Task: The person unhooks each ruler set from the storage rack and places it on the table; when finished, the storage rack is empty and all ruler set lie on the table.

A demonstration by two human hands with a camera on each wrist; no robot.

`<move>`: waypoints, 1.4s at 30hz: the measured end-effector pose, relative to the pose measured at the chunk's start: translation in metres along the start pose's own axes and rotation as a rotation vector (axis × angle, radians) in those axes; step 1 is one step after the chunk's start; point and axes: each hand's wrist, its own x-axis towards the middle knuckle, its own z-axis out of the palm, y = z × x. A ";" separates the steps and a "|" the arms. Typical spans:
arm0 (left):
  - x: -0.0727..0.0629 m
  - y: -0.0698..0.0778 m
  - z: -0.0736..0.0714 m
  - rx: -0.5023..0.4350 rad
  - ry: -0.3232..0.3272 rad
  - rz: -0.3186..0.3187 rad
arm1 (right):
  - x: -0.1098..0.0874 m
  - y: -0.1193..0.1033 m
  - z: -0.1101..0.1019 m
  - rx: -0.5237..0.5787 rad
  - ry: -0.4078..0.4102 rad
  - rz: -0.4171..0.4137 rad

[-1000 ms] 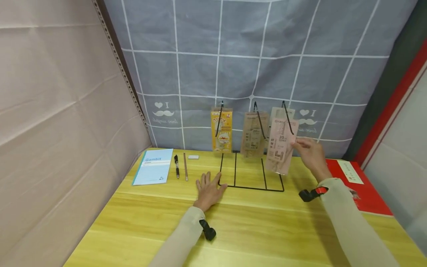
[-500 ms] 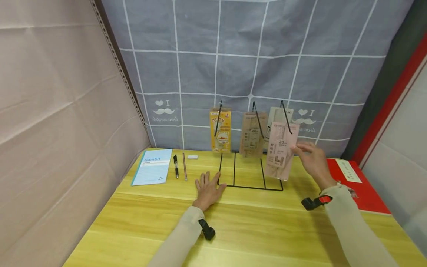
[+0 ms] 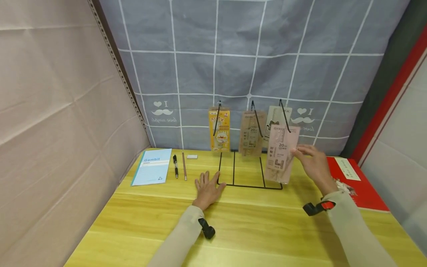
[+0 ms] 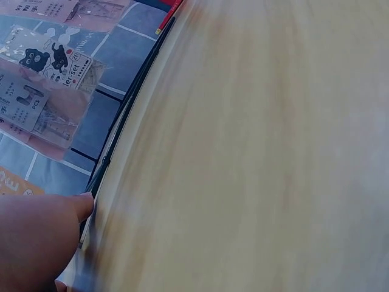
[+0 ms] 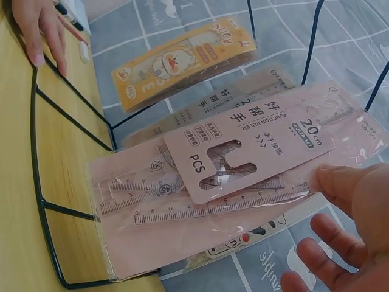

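Note:
My right hand (image 3: 311,163) pinches the right edge of a pink ruler-set packet (image 3: 281,155) between thumb and index finger; the other fingers hang apart from it, as the right wrist view shows. The packet's top is at the tip of the right hook of a black wire display rack (image 3: 250,186); I cannot tell whether it is still on the hook. Behind it hangs a white packet (image 3: 274,113) with cartoon animals, partly hidden. My left hand (image 3: 208,191) rests on the table with fingers spread, its fingertips touching the rack's front left base corner.
Another pink ruler packet (image 3: 252,137) hangs on the middle hook, and an orange duck packet (image 3: 220,129) on the left one. Left on the table lie a blue notebook (image 3: 152,167), a pen (image 3: 175,167), a pencil (image 3: 184,167) and an eraser (image 3: 192,157). A red book (image 3: 367,189) lies right.
My right hand has drawn the front pink packet down and toward me along the right hook, uncovering more of the white packet. My left hand has stayed in place.

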 end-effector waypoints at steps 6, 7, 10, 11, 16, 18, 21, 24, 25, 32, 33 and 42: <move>0.000 0.001 -0.001 -0.006 0.003 -0.004 | -0.006 0.000 -0.003 -0.010 -0.020 0.013; 0.000 0.002 -0.001 -0.008 0.002 -0.004 | -0.007 0.000 -0.003 -0.011 -0.021 0.013; 0.000 0.001 -0.001 -0.007 -0.002 -0.006 | -0.011 0.000 -0.005 -0.019 -0.019 0.002; 0.000 0.001 -0.001 -0.005 -0.006 -0.009 | -0.012 -0.001 -0.005 -0.017 -0.021 -0.001; -0.001 0.001 -0.003 -0.013 -0.007 -0.006 | -0.019 -0.004 -0.007 -0.027 -0.026 -0.002; -0.001 0.001 -0.003 -0.015 -0.007 -0.002 | -0.022 -0.005 -0.007 -0.036 -0.025 -0.003; -0.001 0.001 -0.003 -0.008 -0.007 0.004 | -0.026 -0.005 -0.007 -0.042 -0.026 -0.007; -0.001 0.000 -0.003 -0.001 -0.012 0.003 | -0.031 -0.004 -0.007 -0.042 -0.029 -0.009; -0.002 0.000 -0.003 0.001 -0.015 0.002 | -0.033 -0.003 -0.006 -0.038 -0.032 -0.010; -0.002 0.000 -0.001 -0.010 -0.010 0.007 | -0.043 -0.002 -0.007 -0.020 -0.017 -0.029; -0.002 -0.001 -0.001 -0.010 -0.011 0.005 | -0.043 -0.002 -0.008 -0.017 -0.011 -0.036; -0.003 0.001 -0.002 -0.007 -0.016 0.001 | -0.051 -0.009 -0.011 0.000 -0.004 -0.042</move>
